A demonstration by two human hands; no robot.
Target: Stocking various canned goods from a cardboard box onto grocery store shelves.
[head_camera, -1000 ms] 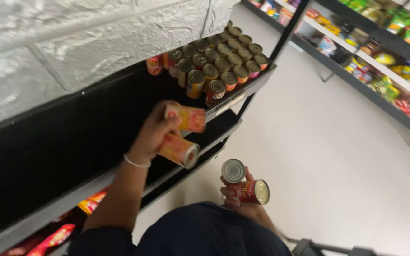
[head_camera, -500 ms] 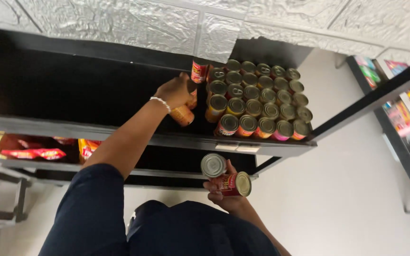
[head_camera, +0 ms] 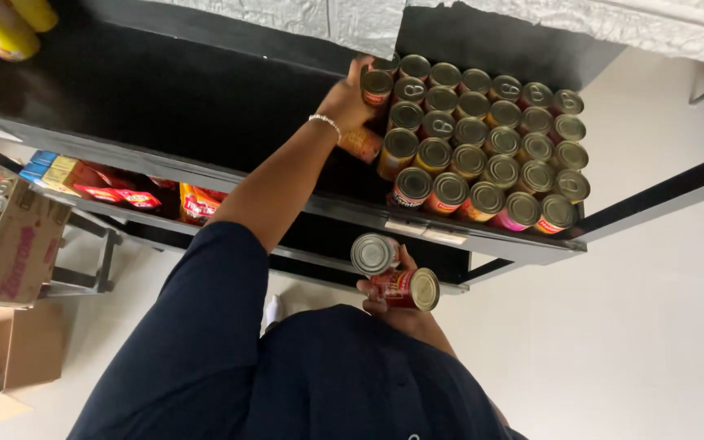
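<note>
Reaching deeper than a moment ago, the left hand (head_camera: 350,102) now presses its upright can (head_camera: 376,86) against the back corner of the can block (head_camera: 482,151) on the black shelf (head_camera: 165,98), fingers gripping it and another can (head_camera: 362,143) underneath. Below the shelf, the right hand (head_camera: 393,297) clasps two cans (head_camera: 393,273).

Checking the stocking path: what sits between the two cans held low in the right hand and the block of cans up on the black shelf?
In the head view, only the shelf's front edge with its pale label strip separates the right hand from the shelved cans.
</note>
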